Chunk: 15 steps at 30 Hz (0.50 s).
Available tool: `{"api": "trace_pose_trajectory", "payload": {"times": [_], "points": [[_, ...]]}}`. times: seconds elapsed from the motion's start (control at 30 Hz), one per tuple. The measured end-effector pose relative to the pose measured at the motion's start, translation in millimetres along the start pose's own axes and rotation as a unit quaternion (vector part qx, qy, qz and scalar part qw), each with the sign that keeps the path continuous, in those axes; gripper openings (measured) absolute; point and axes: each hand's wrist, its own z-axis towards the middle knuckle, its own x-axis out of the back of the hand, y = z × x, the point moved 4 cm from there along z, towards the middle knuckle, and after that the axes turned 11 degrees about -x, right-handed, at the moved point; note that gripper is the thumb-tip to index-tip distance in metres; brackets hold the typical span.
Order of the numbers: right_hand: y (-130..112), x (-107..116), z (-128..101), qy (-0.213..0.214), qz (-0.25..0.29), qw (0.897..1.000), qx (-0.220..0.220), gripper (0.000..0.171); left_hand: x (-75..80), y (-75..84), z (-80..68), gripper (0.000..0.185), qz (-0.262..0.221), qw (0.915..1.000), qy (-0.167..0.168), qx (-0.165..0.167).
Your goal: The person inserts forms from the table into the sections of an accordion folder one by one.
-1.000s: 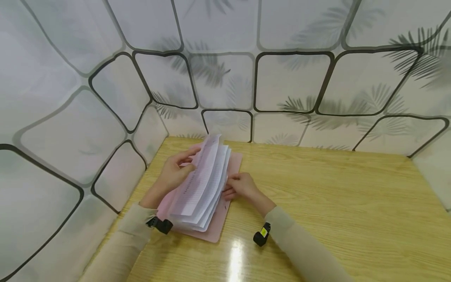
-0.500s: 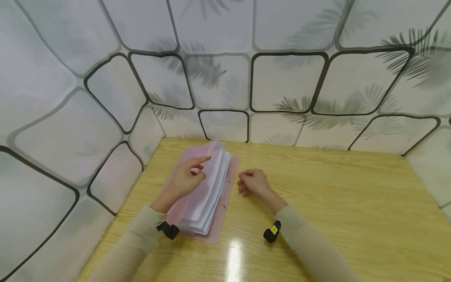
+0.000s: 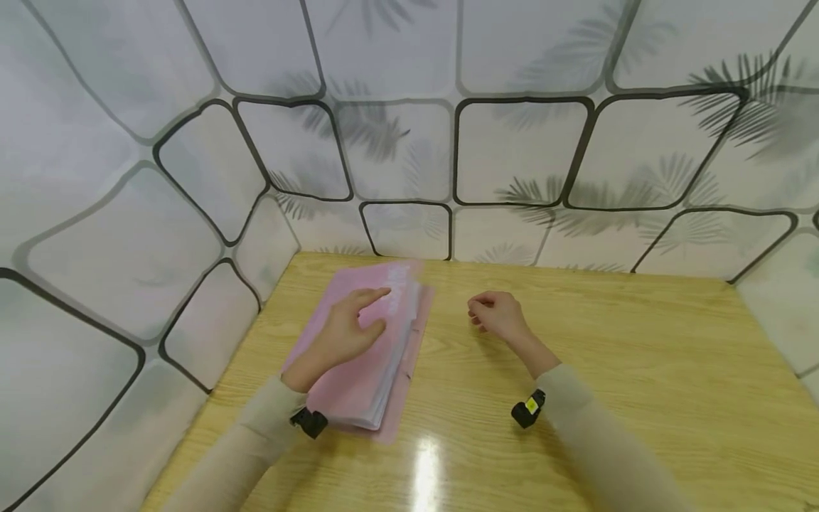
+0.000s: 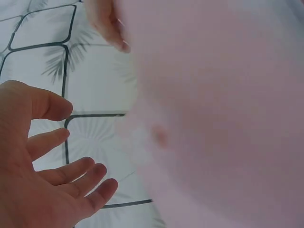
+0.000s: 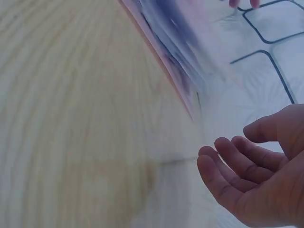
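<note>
A pink translucent folder (image 3: 348,395) lies on the left part of the table, its top cover lowered over a stack of white papers (image 3: 400,348). Over the cover is my left hand (image 3: 339,331), thumb and fingers spread, gripping nothing. In the left wrist view the pink cover fills the right side, apart from the fingers of the left hand (image 4: 52,161). To the right of the folder, my right hand (image 3: 502,316) hovers above the wood with loosely curled fingers. The right wrist view shows that right hand (image 5: 256,175) holding nothing, with the folder's edge (image 5: 166,61) beyond it.
A wooden table (image 3: 608,355) extends to the right of the folder. Patterned wall covering (image 3: 525,149) rises along its back and left edges. A light reflection shows near the front of the table. Each wrist carries a small black camera (image 3: 527,410).
The pink cover, earlier raised with the papers fanned, has come down over the stack. My right hand left the folder's right edge and moved right. My left hand shifted slightly right.
</note>
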Motion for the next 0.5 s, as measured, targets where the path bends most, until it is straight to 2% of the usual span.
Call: {"api": "trace_pose_trajectory", "payload": {"times": [0.17, 0.33, 0.43, 0.5], "points": [[-5, 31, -3, 0.026, -0.074, 0.997, 0.026, 0.042, 14.6, -0.3, 16.2, 0.052, 0.024, 0.9996, -0.016, -0.004], [-14, 50, -9, 0.048, -0.15, 0.984, 0.08, 0.046, 23.3, -7.6, 35.6, 0.05, 0.067, 0.9973, -0.031, 0.0], [-16, 55, -10, 0.057, -0.18, 0.977, 0.102, 0.053, 21.1, -14.8, 44.1, 0.053, 0.112, 0.9919, -0.055, 0.02], [-16, 56, -10, 0.068, -0.203, 0.971, 0.107, 0.059, 15.5, -18.5, 48.4, 0.058, 0.146, 0.9849, -0.085, 0.038]]}}
